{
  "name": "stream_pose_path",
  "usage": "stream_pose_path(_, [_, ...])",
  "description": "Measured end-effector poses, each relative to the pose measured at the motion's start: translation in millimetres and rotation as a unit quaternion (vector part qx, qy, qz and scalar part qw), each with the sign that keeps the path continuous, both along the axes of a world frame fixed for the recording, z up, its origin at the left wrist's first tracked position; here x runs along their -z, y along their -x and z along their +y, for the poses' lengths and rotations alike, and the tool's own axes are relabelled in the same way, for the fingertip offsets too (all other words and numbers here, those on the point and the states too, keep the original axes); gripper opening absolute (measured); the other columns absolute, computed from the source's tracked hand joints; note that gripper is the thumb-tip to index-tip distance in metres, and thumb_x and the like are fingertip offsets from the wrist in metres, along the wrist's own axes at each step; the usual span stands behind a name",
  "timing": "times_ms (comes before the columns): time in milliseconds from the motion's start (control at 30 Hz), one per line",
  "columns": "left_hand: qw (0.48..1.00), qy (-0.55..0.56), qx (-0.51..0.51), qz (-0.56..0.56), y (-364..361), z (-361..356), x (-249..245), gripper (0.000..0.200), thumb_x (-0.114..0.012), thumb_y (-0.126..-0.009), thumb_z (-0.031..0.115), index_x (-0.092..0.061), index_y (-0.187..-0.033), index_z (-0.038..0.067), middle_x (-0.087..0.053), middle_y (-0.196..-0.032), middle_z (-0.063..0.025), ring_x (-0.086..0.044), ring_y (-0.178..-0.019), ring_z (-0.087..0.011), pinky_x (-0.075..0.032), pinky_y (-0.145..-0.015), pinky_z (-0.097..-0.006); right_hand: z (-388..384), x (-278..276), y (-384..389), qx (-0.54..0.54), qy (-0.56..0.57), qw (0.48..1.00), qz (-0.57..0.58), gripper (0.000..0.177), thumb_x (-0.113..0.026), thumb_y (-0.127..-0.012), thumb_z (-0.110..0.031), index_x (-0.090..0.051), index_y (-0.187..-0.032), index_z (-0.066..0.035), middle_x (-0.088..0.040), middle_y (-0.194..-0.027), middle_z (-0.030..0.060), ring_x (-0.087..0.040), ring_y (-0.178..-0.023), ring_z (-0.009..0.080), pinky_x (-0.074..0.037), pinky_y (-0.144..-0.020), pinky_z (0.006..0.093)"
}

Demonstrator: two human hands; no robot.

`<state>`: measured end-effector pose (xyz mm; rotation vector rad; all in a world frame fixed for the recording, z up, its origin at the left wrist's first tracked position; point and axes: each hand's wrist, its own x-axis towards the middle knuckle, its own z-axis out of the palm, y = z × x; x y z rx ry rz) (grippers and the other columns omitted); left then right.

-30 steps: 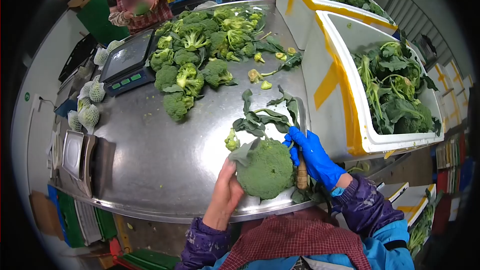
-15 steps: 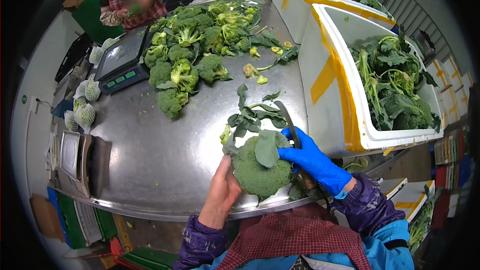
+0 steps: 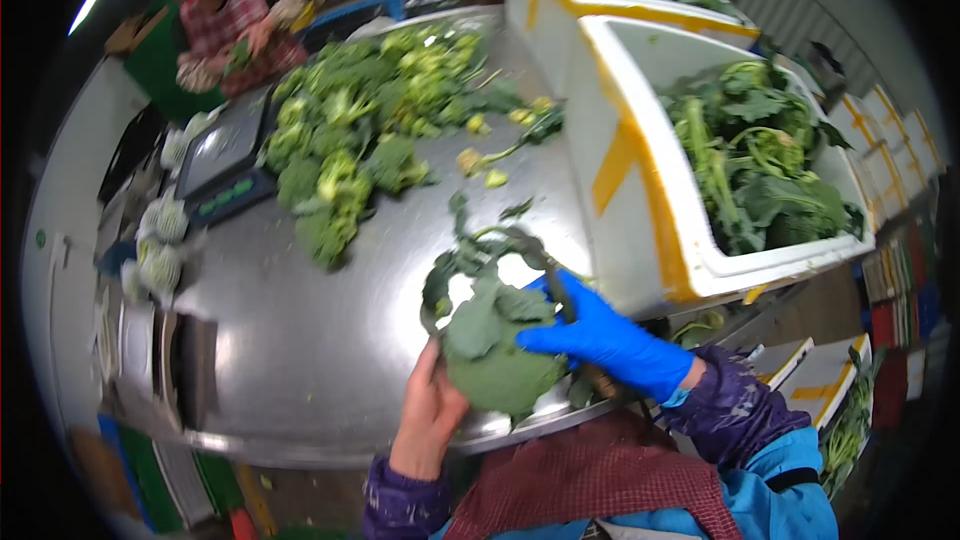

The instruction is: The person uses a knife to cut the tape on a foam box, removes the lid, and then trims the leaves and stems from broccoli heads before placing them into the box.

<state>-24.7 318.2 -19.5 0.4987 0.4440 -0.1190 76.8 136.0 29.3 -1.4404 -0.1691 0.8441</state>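
A broccoli head (image 3: 508, 380) with large leaves (image 3: 478, 320) still on it is held above the near edge of the metal table (image 3: 290, 340). My bare left hand (image 3: 430, 410) grips it from the left side, fingers partly hidden beneath. My right hand (image 3: 605, 340), in a blue glove, is closed on a knife (image 3: 556, 285) with a dark, narrow blade pointing away from me. The gloved fingertips reach to the broccoli's leaves. Just beyond the head, cut leaves (image 3: 465, 250) lie on the metal.
A pile of broccoli (image 3: 350, 130) covers the table's far part, beside a scale (image 3: 225, 165). White foam boxes (image 3: 640, 170) with leafy broccoli stand at the right. Net-wrapped pieces (image 3: 160, 240) lie at the left. Another person (image 3: 235, 20) works across the table.
The leaf on the broccoli now lies further left over the head, and my gloved fingers have shifted over its right side. The whole view has swung slightly and is blurred.
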Motion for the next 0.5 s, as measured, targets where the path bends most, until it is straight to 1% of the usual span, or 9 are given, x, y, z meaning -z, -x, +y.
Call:
stream_pose_path(33, [1.000, 0.015, -0.019, -0.008, -2, -1, -1, 0.046, -0.036, -0.095, 0.029, -0.032, -0.132, 0.001, -0.037, -0.136, -0.0150, -0.036, -0.126, -0.0279, -0.027, -0.106, -0.0444, 1, -11, 2, -0.019, -0.029, 0.999, 0.026, 0.061, -0.072, -0.074, -0.011, -0.039, -0.125, -0.004, -0.053, -0.112, 0.0079, -0.052, -0.104, 0.0157, -0.044, -0.088, 0.0295])
stream_pose_path(67, [0.999, 0.036, -0.009, -0.022, -2, 0, -7, 0.046, -0.035, -0.095, 0.028, -0.033, -0.132, 0.002, -0.036, -0.137, -0.0153, -0.035, -0.126, -0.0285, -0.024, -0.107, -0.0446, -1, 2, 5, -0.019, -0.029, 0.997, -0.071, 0.075, -0.076, -0.070, -0.031, -0.037, -0.127, -0.003, -0.054, -0.114, 0.0110, -0.054, -0.099, 0.0160, -0.047, -0.077, 0.0289])
stream_pose_path(100, [0.998, 0.051, 0.003, -0.036, -2, 2, -7, 0.047, -0.034, -0.095, 0.029, -0.033, -0.133, 0.001, -0.037, -0.137, -0.0154, -0.036, -0.126, -0.0296, -0.025, -0.107, -0.0447, -1, -8, 7, -0.013, -0.014, 0.995, -0.099, 0.075, -0.077, -0.069, -0.032, -0.039, -0.126, -0.002, -0.055, -0.114, 0.0124, -0.052, -0.104, 0.0190, -0.042, -0.089, 0.0327])
stream_pose_path(167, [0.998, 0.029, -0.015, -0.058, -4, 1, -14, 0.047, -0.037, -0.093, 0.027, -0.035, -0.132, 0.001, -0.037, -0.136, -0.0159, -0.035, -0.126, -0.0305, -0.026, -0.106, -0.0455, -3, -14, 7, -0.014, 0.014, 0.988, -0.152, 0.073, -0.077, -0.067, -0.031, -0.041, -0.123, -0.001, -0.054, -0.112, 0.0132, -0.052, -0.102, 0.0187, -0.043, -0.087, 0.0327])
stream_pose_path(200, [0.997, 0.030, 0.006, -0.073, -9, -4, -22, 0.047, -0.037, -0.093, 0.027, -0.035, -0.132, 0.001, -0.037, -0.136, -0.0159, -0.035, -0.126, -0.0305, -0.026, -0.106, -0.0455, -4, -22, 10, 0.004, -0.020, 0.983, -0.181, 0.072, -0.077, -0.067, -0.031, -0.041, -0.122, -0.002, -0.053, -0.110, 0.0112, -0.051, -0.101, 0.0174, -0.043, -0.085, 0.0317])
stream_pose_path(267, [0.995, 0.059, -0.045, -0.074, -17, -12, -36, 0.048, -0.038, -0.093, 0.032, -0.037, -0.132, 0.005, -0.038, -0.136, -0.0154, -0.040, -0.121, -0.0354, -0.033, -0.100, -0.0521, -6, -40, 16, 0.044, -0.109, 0.981, -0.153, 0.072, -0.078, -0.066, -0.028, -0.040, -0.122, -0.002, -0.051, -0.109, 0.0097, -0.050, -0.101, 0.0162, -0.043, -0.085, 0.0301])
stream_pose_path(400, [0.989, -0.071, 0.028, -0.130, -31, -22, -48, 0.052, -0.043, -0.090, 0.033, -0.034, -0.133, 0.004, -0.037, -0.136, -0.0157, -0.039, -0.122, -0.0351, -0.030, -0.102, -0.0507, -31, -90, 13, 0.058, -0.075, 0.959, -0.269, 0.072, -0.079, -0.065, -0.022, -0.040, -0.121, -0.002, -0.051, -0.109, 0.0094, -0.050, -0.100, 0.0151, -0.043, -0.085, 0.0291])
stream_pose_path(467, [0.975, -0.143, 0.060, -0.156, -35, -23, -50, 0.055, -0.046, -0.089, 0.033, -0.033, -0.133, 0.003, -0.037, -0.136, -0.0158, -0.039, -0.122, -0.0350, -0.028, -0.104, -0.0501, -52, -119, 6, 0.104, -0.078, 0.879, -0.458, 0.072, -0.080, -0.064, -0.017, -0.039, -0.121, -0.002, -0.051, -0.111, 0.0091, -0.052, -0.101, 0.0161, -0.044, -0.086, 0.0286])
stream_pose_path(500, [0.969, -0.168, 0.067, -0.166, -37, -23, -52, 0.056, -0.047, -0.088, 0.033, -0.033, -0.134, 0.003, -0.037, -0.136, -0.0158, -0.039, -0.122, -0.0349, -0.028, -0.104, -0.0497, -65, -127, -2, 0.124, -0.073, 0.862, -0.486, 0.073, -0.080, -0.065, -0.018, -0.037, -0.122, -0.002, -0.050, -0.113, 0.0099, -0.052, -0.103, 0.0175, -0.043, -0.088, 0.0296])
